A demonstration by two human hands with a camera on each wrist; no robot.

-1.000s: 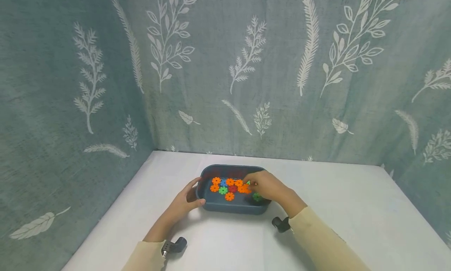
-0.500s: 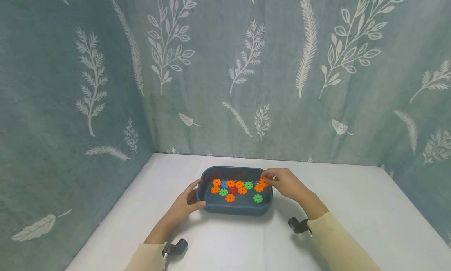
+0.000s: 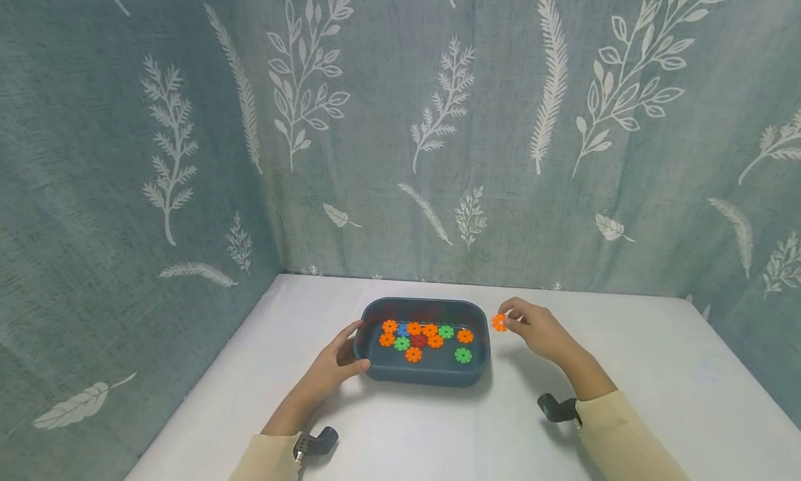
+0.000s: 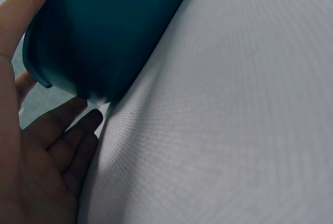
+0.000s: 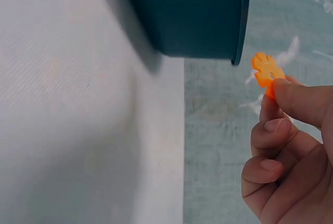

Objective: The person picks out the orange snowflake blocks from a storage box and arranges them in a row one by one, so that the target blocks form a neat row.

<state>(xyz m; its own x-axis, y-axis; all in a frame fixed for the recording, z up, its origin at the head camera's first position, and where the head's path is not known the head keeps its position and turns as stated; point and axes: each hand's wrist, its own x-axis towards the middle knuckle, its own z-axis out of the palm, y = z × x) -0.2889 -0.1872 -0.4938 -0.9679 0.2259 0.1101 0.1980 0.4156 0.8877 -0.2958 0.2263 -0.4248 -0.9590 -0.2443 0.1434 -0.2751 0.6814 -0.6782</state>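
Note:
A dark blue plastic tray [image 3: 425, 376] sits on the white table with several notched flower-shaped discs inside: orange [image 3: 414, 354], green [image 3: 463, 355], a red disc [image 3: 418, 340] and a partly covered blue disc [image 3: 402, 330]. My left hand [image 3: 328, 364] grips the tray's left end, thumb at the front rim and forefinger further back. In the left wrist view, the other fingers [image 4: 62, 146] bend below the rim. Just outside the tray's right end, my right hand [image 3: 543, 332] pinches an orange notched disc [image 5: 265, 67] between thumb and forefinger, raised above the table.
The white table [image 3: 407, 432] reaches back to a grey-green cloth wall [image 3: 375, 133] with white leaf prints. A second such wall [image 3: 106, 210] stands along the left edge. Black wrist cameras [image 3: 557, 408] jut from both sleeves.
My right hand has picked up an orange disc from the tray and carried it right, over the rim and out. The left hand has kept its hold on the tray.

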